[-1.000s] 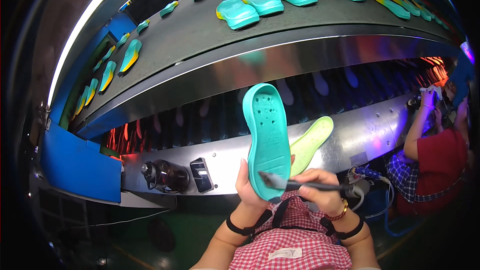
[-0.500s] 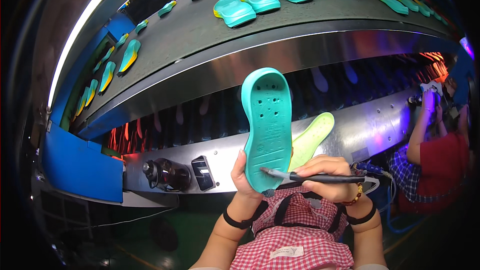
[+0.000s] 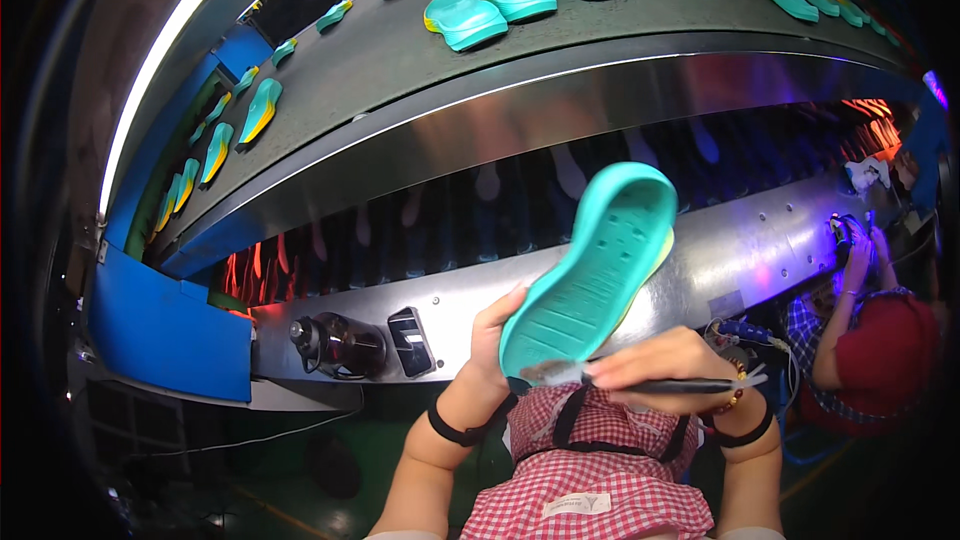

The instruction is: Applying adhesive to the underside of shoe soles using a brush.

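Note:
My left hand (image 3: 490,338) grips a teal shoe sole (image 3: 590,270) by its near end, holding it up over the metal ledge with the hollow inner face toward me. The sole leans to the right, and its inside shows small holes and raised lines. In my right hand (image 3: 660,365) is a brush with a black handle (image 3: 690,386). Its bristles are smeared by motion and lie against the sole's near end. A yellow-green sole (image 3: 660,258) on the ledge behind is mostly hidden by the teal one.
A dark bottle (image 3: 340,343) and a phone (image 3: 410,340) sit on the metal ledge (image 3: 470,295) at left. Beyond runs a conveyor belt (image 3: 370,60) carrying several teal-and-yellow soles (image 3: 466,20). More soles lie on the dark lower level (image 3: 487,180). A co-worker in red (image 3: 880,350) works at right.
The teal sole has tilted to the right and now covers more of the yellow-green sole. The brush has moved down to the sole's near end. The co-worker's hands have shifted lower.

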Tool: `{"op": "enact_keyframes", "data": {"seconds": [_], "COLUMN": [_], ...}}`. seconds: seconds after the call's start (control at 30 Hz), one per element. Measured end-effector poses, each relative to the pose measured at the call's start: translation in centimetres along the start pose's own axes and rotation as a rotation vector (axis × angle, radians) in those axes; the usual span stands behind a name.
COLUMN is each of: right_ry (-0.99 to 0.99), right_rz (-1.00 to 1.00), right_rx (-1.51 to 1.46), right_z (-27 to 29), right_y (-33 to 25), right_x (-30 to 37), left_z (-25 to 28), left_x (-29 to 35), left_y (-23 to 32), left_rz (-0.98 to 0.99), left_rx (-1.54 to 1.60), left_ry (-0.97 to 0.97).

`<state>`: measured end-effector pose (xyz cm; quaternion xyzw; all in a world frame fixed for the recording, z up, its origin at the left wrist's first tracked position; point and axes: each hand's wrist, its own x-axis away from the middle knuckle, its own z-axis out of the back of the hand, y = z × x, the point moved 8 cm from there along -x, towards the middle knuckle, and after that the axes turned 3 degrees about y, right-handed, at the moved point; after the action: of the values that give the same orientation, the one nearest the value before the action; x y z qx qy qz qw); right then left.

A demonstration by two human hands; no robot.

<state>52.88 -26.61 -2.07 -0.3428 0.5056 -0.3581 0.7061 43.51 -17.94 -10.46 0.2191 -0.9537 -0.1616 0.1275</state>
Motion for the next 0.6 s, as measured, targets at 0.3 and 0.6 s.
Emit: {"op": "enact_keyframes", "data": {"seconds": [0.3,0.6], "right_ry": [-0.294,-0.37], "right_rz": [0.014,-0.028], "right_rx": [0.037,0.185], "right_z": [0.1,1.8], "right_y": [1.6,2.3], "right_x": [0.8,1.1], "left_z": [0.7,1.0], "left_x": [-0.1,0.6], "left_y": [-1.8,-1.6], "left_rz": [0.29,0.341], "left_rx": [-0.399,-0.582], "left_ry": [0.17,0.228]}}
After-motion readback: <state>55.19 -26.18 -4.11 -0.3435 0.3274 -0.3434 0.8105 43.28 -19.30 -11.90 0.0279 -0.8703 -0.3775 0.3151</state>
